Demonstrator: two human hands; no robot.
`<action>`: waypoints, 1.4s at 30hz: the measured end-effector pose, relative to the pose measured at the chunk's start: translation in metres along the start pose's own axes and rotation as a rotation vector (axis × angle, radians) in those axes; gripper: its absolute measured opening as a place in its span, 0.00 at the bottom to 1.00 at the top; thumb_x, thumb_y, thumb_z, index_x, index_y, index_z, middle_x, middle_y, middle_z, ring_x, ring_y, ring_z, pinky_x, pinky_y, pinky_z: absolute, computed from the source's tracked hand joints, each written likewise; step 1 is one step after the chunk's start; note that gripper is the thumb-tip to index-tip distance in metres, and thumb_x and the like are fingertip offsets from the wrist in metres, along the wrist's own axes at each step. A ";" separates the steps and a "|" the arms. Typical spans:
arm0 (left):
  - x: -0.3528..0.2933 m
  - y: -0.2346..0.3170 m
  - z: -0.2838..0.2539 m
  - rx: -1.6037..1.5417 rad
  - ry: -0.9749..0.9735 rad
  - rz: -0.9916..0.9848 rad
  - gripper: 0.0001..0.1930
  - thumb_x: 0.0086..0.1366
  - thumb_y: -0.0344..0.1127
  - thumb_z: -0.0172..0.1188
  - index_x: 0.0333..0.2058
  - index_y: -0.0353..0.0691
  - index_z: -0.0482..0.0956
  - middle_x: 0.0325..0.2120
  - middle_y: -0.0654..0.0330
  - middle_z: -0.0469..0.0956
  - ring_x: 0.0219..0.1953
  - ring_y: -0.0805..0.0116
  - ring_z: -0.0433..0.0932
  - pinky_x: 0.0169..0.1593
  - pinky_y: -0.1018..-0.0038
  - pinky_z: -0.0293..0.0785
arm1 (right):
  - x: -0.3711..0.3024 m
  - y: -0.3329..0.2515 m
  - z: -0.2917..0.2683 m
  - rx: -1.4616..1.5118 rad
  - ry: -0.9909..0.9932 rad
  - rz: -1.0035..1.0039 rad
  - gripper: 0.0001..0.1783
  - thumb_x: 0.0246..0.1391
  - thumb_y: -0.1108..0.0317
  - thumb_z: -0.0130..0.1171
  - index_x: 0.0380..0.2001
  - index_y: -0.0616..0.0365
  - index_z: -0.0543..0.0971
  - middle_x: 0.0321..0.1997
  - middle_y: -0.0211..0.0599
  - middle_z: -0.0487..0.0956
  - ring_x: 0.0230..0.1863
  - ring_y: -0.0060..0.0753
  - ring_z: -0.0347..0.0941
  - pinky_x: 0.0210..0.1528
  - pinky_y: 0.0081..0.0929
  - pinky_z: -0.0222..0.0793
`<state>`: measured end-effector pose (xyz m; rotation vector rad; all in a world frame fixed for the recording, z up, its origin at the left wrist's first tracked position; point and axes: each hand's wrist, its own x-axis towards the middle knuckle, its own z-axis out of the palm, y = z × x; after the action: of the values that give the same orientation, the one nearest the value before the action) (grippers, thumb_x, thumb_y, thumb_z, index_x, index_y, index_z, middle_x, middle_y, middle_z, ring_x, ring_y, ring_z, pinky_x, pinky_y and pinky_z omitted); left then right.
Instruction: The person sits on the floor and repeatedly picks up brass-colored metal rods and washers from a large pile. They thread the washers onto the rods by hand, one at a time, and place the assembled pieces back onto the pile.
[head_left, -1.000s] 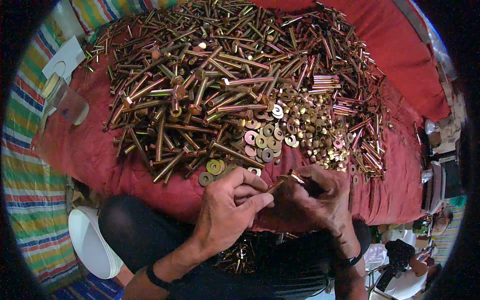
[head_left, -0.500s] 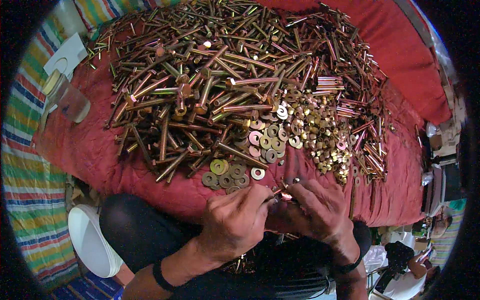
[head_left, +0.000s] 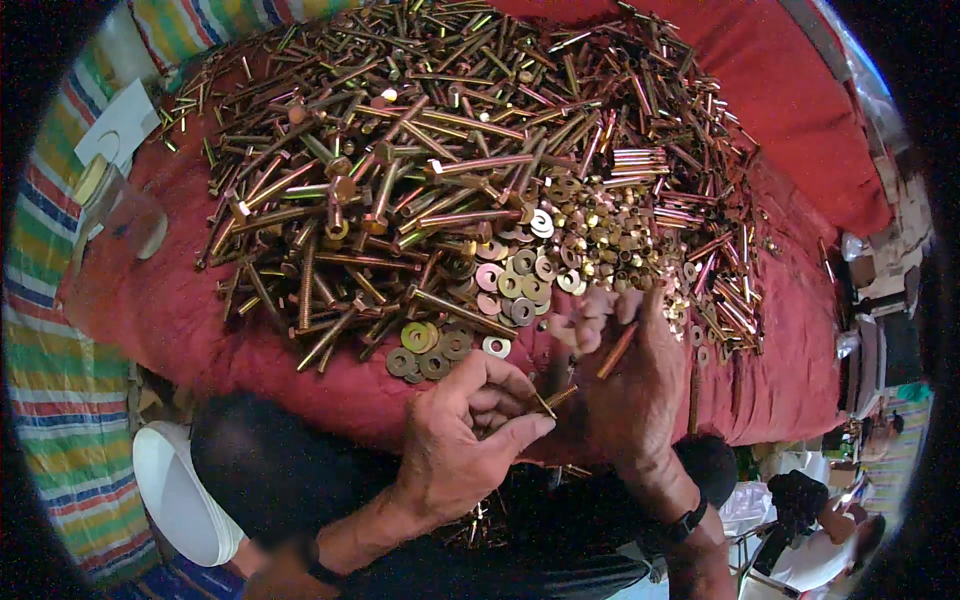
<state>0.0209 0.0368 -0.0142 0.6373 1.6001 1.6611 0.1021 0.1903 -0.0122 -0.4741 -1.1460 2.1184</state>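
Observation:
My left hand [head_left: 480, 405] pinches a thin bolt [head_left: 564, 394] with a flat washer [head_left: 545, 405] around it, held just over my lap. My right hand [head_left: 640, 370] is stretched forward at the near edge of the pile of small brass-coloured nuts [head_left: 620, 240]. Its fingertips are smeared by motion, so whether they touch a nut cannot be seen. A copper-coloured rod [head_left: 618, 350] lies against that hand's palm side, between thumb and fingers. Just beyond my left hand, loose flat washers [head_left: 455, 345] lie in a small heap, with more washers [head_left: 525, 285] next to the nuts.
A big heap of long hex bolts [head_left: 330, 190] spreads over the red cloth [head_left: 190, 310]. On the left stand a clear jar [head_left: 130, 215] and a white card [head_left: 118, 125]. A white shoe [head_left: 180, 495] shows below. Another person [head_left: 815, 545] is at the lower right.
My hands have parted. The right one has moved forward to the nuts, while the left has turned and shows the bolt with its washer. The view has shifted slightly.

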 end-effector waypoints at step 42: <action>0.000 0.016 -0.027 -0.337 -0.041 -0.243 0.16 0.57 0.23 0.70 0.43 0.30 0.75 0.27 0.49 0.84 0.15 0.78 0.72 0.16 0.82 0.61 | -0.009 -0.021 -0.015 -0.376 -0.106 -0.064 0.25 0.57 0.68 0.71 0.54 0.66 0.76 0.42 0.35 0.81 0.42 0.25 0.76 0.47 0.25 0.73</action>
<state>-0.0023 0.0204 -0.0011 0.2897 1.2712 1.6692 0.1253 0.2014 -0.0029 -0.4901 -1.6104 1.8950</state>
